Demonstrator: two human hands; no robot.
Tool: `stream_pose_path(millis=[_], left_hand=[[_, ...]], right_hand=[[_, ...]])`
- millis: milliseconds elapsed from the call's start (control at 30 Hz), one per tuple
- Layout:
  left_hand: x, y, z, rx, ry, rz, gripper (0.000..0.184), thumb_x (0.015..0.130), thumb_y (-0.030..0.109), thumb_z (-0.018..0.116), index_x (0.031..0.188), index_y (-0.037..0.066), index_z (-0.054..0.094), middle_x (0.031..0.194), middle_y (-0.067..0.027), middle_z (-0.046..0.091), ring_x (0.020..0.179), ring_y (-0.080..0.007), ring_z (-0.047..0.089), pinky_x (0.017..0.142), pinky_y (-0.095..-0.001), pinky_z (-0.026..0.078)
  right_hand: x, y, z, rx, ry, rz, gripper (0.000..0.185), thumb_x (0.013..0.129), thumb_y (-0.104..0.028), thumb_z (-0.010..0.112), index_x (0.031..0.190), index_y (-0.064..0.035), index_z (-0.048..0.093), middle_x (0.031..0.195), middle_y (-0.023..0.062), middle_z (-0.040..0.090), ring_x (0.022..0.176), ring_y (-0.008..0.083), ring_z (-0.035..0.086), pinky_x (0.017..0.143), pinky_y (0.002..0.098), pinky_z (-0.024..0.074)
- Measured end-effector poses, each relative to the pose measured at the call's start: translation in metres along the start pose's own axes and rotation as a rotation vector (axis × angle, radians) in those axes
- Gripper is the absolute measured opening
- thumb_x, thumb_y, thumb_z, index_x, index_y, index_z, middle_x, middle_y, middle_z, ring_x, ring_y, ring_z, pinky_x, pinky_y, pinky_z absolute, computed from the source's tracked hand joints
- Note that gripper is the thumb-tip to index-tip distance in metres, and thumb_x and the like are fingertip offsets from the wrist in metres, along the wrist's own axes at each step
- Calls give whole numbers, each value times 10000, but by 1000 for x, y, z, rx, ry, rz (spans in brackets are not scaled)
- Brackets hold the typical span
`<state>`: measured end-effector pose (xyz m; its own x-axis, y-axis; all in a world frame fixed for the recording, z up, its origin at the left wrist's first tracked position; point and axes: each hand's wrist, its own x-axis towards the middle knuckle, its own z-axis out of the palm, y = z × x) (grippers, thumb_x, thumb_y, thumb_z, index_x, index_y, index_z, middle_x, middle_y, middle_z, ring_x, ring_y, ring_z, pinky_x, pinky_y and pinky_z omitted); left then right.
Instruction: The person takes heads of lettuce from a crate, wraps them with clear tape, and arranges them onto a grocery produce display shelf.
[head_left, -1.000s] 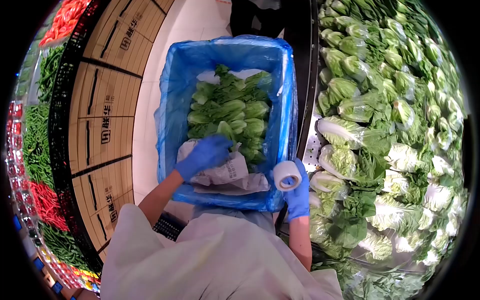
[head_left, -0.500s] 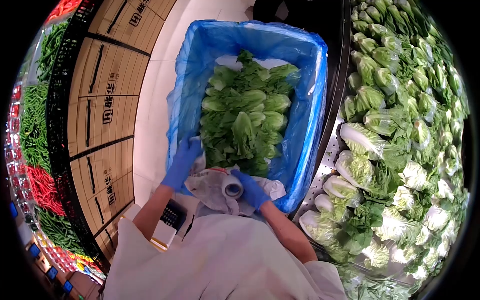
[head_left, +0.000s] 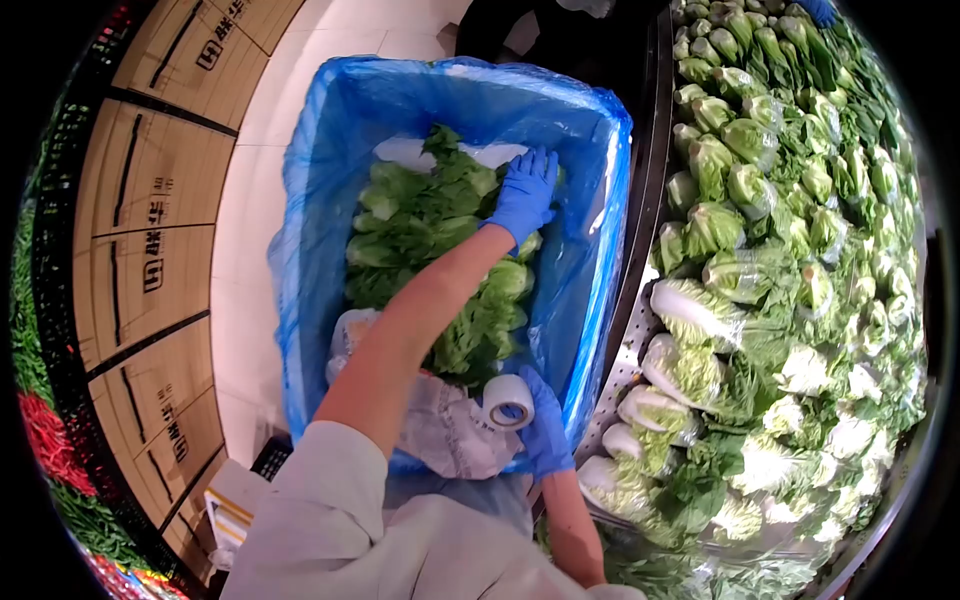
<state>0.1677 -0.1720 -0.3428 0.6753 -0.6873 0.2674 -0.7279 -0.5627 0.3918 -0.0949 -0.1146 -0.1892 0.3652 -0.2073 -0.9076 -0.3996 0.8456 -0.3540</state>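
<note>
A bin lined with a blue plastic bag (head_left: 300, 180) holds a layer of green leafy lettuce (head_left: 400, 220). My left hand (head_left: 525, 190), in a blue glove, stretches across the bin and lies flat on the far right lettuce, fingers extended. Near the bin's front right corner, my gloved right hand (head_left: 543, 425) grips a white roll of tape (head_left: 509, 402); some of its fingers are hidden. Crumpled whitish plastic (head_left: 455, 430) hangs over the front of the bin, just left of the roll.
Packed cabbages (head_left: 695, 310) and other greens fill a display shelf along the right. Printed cardboard boxes (head_left: 150, 270) line the left. Someone else's blue-gloved hand (head_left: 818, 10) shows at the top right, and a dark-clothed person (head_left: 500, 25) stands beyond the bin.
My left hand has left the plastic at the front left and reached to the far right lettuce. My right hand has shifted slightly right with the tape roll. The view has turned.
</note>
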Motion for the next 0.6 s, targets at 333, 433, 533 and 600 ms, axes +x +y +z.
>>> stream_pose_path(millis=[333,433,533,600], left_hand=[[-17,-8,2,-218,61,0,631,652,118,677,1206,20,389,1048,-149,457,985,-308,466,847,-350,418],[-38,-10,-27,-564,169,-164,692,638,145,754,1203,10,378,1062,-130,455,1051,-283,454,882,-353,414],[-53,-16,-73,-620,347,-202,751,622,163,794,1216,13,359,1110,-122,443,1082,-248,447,896,-351,415],[-66,-24,-110,-486,452,-129,769,622,163,798,1226,15,346,1140,-123,434,1083,-230,448,893,-351,419]], right_hand=[[11,11,-21,162,74,-40,217,843,-207,588,1017,-78,593,904,49,621,795,165,602,714,303,505],[13,13,-16,125,64,6,220,840,-271,595,964,-89,589,858,44,602,758,150,587,685,289,498],[11,9,-11,99,59,-4,225,843,-277,584,961,-85,591,844,44,599,750,147,586,680,287,497],[10,6,-14,113,24,42,230,847,-276,574,963,-78,591,841,47,601,744,149,589,670,290,500]])
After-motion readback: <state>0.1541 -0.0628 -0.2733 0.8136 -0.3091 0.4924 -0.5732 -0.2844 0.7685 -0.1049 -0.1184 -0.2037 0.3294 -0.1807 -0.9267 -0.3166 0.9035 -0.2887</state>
